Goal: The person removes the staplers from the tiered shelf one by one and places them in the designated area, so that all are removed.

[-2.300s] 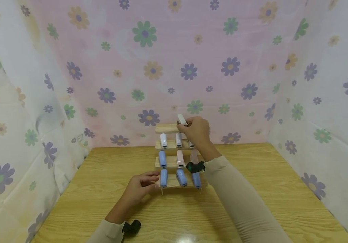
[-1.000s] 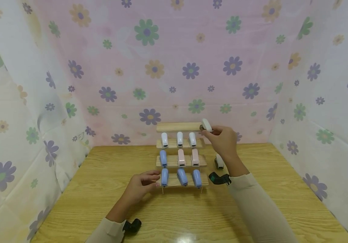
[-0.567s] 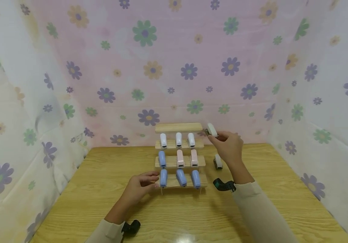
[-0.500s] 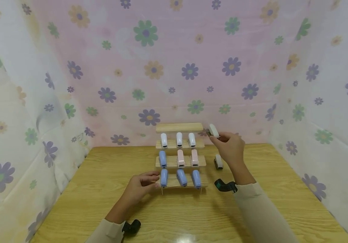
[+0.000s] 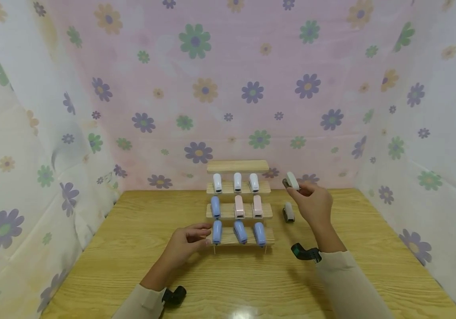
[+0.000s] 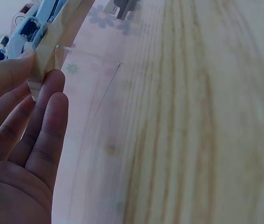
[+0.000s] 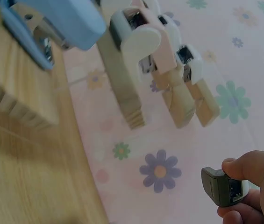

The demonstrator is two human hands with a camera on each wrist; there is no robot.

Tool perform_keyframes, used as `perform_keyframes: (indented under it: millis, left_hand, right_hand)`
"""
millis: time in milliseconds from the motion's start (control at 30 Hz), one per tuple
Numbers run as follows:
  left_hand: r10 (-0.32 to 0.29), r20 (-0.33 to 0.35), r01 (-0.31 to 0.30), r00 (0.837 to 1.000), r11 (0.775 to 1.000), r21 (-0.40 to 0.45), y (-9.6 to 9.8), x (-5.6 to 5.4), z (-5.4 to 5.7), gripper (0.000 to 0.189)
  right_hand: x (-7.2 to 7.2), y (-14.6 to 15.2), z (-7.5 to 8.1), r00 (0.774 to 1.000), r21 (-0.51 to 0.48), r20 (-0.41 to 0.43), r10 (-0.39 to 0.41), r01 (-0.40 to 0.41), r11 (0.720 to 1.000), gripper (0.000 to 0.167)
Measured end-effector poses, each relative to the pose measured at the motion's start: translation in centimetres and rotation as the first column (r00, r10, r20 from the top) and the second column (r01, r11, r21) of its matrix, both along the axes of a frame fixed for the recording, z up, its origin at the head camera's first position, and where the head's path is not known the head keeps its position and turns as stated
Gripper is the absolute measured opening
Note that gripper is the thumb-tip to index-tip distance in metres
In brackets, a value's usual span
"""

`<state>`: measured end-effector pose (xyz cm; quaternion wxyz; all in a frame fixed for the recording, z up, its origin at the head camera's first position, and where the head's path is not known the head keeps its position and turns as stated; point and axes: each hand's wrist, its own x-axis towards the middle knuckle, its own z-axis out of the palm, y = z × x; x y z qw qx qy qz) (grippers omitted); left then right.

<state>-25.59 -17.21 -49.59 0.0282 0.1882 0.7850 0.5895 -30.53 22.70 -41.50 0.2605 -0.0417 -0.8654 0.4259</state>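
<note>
The right hand (image 5: pixel 314 204) pinches the pale stapler (image 5: pixel 292 180) between thumb and fingers, off the table (image 5: pixel 244 279) and to the right of the wooden rack (image 5: pixel 237 166); the left hand (image 5: pixel 182 246) grips the near end of the lowest shelf (image 5: pixel 228 237), thumb against fingers — the stapler should be light and stiff, its smooth shell perhaps slippery, so best held firmly across its sides, clear of the mouth

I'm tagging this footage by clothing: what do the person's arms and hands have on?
The left hand and right hand are ungloved. The left sleeve and right sleeve are plain beige. The left wrist camera and right wrist camera are black, the right one with a green patch.
</note>
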Motion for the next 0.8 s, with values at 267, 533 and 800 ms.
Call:
perform_keyframes:
  millis: [267,533,800]
  left_hand:
    - [-0.009,-0.001,0.009,1.0,1.0,0.007,0.0,-0.1,-0.1,0.036]
    - [0.017,0.007,-0.017,1.0,1.0,-0.011,0.1,0.0,-0.1,0.036]
    - [0.025,0.016,-0.025,1.0,0.999,-0.02,0.2,0.1,0.1,0.035]
  right_hand:
    - [0.4,1.8,-1.8,0.998,0.043,0.057,-0.036,0.034,0.998,0.052]
    - [0.6,3.1,-3.6,0.994,0.045,0.092,-0.056,0.052,0.998,0.047]
    - [0.4,3.8,-5.1,0.994,0.053,0.087,-0.069,0.065,0.997,0.04]
